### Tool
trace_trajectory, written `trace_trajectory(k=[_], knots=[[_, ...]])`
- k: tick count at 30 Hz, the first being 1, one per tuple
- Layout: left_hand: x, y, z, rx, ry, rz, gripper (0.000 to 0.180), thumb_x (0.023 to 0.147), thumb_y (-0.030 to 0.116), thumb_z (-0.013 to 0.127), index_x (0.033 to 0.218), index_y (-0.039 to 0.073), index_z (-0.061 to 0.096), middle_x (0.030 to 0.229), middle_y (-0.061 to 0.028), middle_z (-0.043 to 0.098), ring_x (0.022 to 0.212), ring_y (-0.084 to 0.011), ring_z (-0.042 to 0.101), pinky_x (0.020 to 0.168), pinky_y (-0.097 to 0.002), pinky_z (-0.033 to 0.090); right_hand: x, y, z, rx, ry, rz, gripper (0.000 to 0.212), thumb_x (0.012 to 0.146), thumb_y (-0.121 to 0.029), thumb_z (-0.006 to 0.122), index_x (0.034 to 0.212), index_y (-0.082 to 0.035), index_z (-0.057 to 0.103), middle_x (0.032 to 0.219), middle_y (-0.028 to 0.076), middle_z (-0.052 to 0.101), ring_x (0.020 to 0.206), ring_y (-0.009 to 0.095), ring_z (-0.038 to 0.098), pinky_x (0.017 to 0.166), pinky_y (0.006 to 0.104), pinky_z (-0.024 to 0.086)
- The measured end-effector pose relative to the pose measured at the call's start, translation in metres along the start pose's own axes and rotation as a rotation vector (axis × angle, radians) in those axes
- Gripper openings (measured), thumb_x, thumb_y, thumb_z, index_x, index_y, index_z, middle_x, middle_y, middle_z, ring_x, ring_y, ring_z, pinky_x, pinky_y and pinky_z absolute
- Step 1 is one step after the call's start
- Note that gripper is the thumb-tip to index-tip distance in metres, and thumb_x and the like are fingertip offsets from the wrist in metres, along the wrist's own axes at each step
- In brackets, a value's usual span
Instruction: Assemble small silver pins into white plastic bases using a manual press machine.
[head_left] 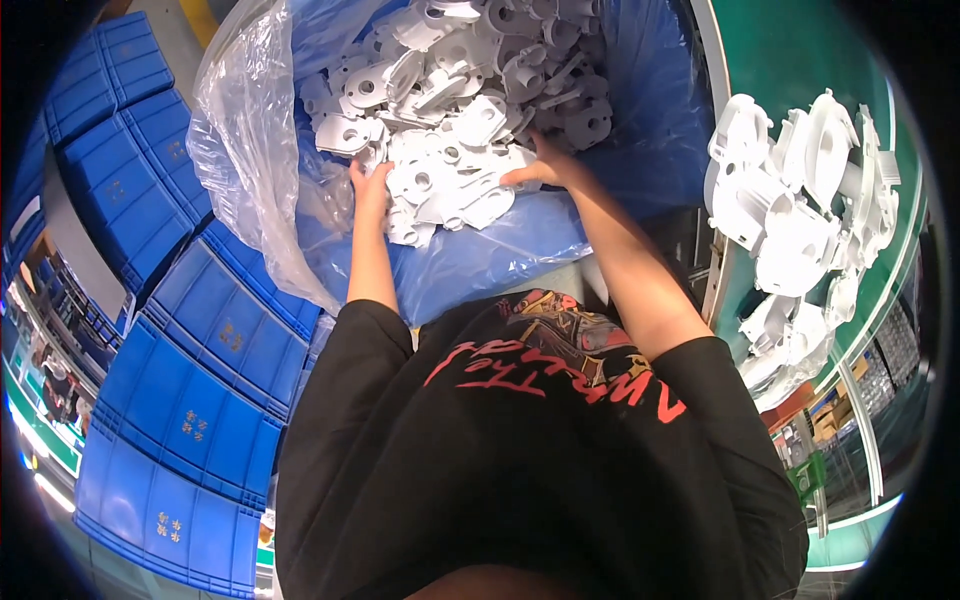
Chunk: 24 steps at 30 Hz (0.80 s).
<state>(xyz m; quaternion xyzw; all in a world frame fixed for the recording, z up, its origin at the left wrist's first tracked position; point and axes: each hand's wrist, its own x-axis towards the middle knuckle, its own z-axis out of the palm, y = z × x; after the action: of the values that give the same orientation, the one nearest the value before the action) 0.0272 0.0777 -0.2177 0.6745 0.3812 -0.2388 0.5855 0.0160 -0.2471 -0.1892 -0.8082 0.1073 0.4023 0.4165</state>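
A heap of white plastic molded parts (455,120), many with round holes, fills a bag-lined container in front of me. My left hand (371,185) grips the near left side of the heap, its fingertips partly hidden among the parts. On the opposite side, my right hand (545,166) has its thumb over a near part and its other fingers reaching behind. Between both hands a cluster of white parts (440,185) lies at the near edge of the heap, against the blue liner (480,255).
Clear plastic film (245,130) hangs over the container's left side. Stacked blue crates (190,400) stand along the left. To the right, more white parts (800,220) are piled on a green table surface (790,50).
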Motion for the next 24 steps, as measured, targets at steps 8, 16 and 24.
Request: trace_trajectory(k=[8, 16, 24], knots=[[0.006, -0.032, -0.002, 0.886, 0.355, 0.147, 0.074, 0.079, 0.041, 0.063, 0.131, -0.003, 0.035, 0.126, -0.0286, 0.044, 0.119, -0.0371, 0.042, 0.1, -0.0394, 0.033, -0.005, -0.008, 0.002, 0.076, -0.099, 0.049, 0.123, 0.043, -0.045, 0.084, 0.137, 0.004, 0.023, 0.136, 0.026, 0.034, 0.128, 0.033, 0.033, 0.105, 0.0337, 0.028], [0.007, 0.01, 0.002, 0.121, 0.102, -0.185, 0.066, 0.08, 0.043, 0.059, 0.122, -0.007, 0.047, 0.124, -0.0197, 0.051, 0.118, -0.0268, 0.046, 0.096, -0.0323, 0.036, -0.015, -0.021, -0.015, 0.02, -0.075, 0.03, 0.122, 0.044, -0.048, 0.083, 0.138, 0.001, 0.022, 0.136, 0.026, 0.034, 0.128, 0.033, 0.033, 0.106, 0.0347, 0.027], [0.053, -0.05, -0.016, -0.131, -0.128, -0.202, 0.088, 0.08, 0.044, 0.06, 0.141, 0.01, 0.005, 0.129, -0.018, 0.043, 0.105, -0.0311, 0.056, 0.084, -0.0393, 0.05, -0.015, -0.026, -0.016, 0.012, -0.11, -0.015, 0.115, 0.046, -0.054, 0.08, 0.137, -0.004, 0.03, 0.139, 0.024, 0.03, 0.13, 0.037, 0.027, 0.106, 0.04, 0.026]])
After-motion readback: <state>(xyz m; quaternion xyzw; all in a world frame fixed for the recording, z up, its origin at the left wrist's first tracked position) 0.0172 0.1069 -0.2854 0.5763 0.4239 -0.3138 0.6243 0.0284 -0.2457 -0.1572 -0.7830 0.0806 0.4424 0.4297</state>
